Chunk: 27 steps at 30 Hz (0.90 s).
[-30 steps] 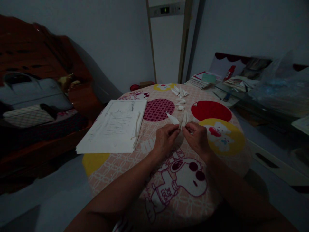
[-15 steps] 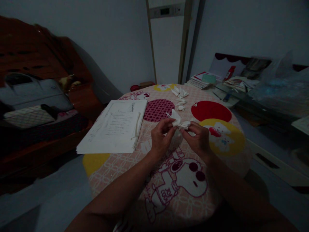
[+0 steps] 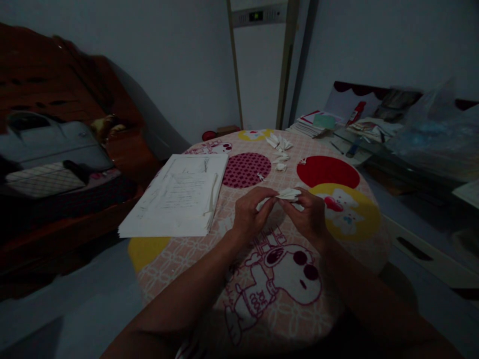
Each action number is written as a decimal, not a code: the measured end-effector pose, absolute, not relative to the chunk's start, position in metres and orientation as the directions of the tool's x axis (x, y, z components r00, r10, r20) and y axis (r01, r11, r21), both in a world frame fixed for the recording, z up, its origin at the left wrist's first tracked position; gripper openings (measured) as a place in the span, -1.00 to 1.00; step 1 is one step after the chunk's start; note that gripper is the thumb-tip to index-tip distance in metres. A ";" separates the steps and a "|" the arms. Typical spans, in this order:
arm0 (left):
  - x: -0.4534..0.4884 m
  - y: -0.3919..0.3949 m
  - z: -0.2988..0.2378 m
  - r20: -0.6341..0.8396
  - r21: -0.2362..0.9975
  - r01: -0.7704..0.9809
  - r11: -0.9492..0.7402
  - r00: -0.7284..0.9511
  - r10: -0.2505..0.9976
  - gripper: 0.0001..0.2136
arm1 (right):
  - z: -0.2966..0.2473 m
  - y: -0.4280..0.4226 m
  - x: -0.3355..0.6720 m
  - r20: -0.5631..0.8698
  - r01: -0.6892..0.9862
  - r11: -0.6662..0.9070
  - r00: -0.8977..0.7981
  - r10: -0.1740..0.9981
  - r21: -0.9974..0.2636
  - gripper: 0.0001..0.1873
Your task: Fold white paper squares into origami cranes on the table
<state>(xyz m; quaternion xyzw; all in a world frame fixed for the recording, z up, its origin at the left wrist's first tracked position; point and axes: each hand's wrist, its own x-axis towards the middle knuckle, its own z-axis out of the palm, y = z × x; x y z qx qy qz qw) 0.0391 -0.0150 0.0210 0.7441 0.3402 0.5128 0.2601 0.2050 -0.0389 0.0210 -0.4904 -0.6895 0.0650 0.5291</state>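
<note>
A folded piece of white paper (image 3: 288, 194) is pinched between my two hands above the round table. My left hand (image 3: 250, 209) grips its left end between thumb and fingers. On the other side, my right hand (image 3: 307, 213) holds the right end, with the fingertips of both hands nearly meeting. Fingers hide part of the paper's folds. Beyond the hands, several crumpled or folded white paper pieces (image 3: 279, 143) lie toward the far edge. A stack of white paper sheets (image 3: 175, 199) with writing rests left of my left hand.
A patterned cloth (image 3: 209, 279) covers the round table. To the left, a wooden bench (image 3: 123, 144) bears a grey bag (image 3: 63, 144). At right stands a glass-topped table (image 3: 377, 149) with papers and a plastic bag (image 3: 426, 129). A tall white cabinet unit (image 3: 260, 75) stands behind.
The paper's upright flap at my left fingers has gone down, and the piece now looks flatter and narrower. Both hands have stayed in nearly the same place.
</note>
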 end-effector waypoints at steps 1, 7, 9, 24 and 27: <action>0.039 -0.015 0.022 0.605 0.712 0.253 -0.655 0.253 0.755 -0.86 | 0.021 -0.039 0.206 0.655 0.606 0.502 0.043 0.754 -0.617 -0.87; 0.035 -0.009 0.025 0.656 0.634 0.234 -0.737 0.343 0.673 -0.86 | 0.016 -0.035 0.212 0.555 0.506 0.474 0.011 0.831 -0.720 -0.87; 0.034 -0.005 0.024 0.634 0.663 0.196 -0.723 0.367 0.681 -0.83 | 0.014 -0.034 0.213 0.489 0.413 0.456 -0.028 0.872 -0.788 -0.87; 0.038 -0.004 0.025 0.312 0.949 -0.095 -0.301 0.439 0.843 -0.72 | 0.012 -0.034 0.213 0.115 0.035 0.128 -0.251 0.961 -0.991 -0.82; 0.038 -0.003 0.023 0.282 0.958 -0.089 -0.272 0.448 0.848 -0.71 | 0.015 -0.036 0.211 0.125 0.025 0.135 -0.242 0.962 -0.991 -0.74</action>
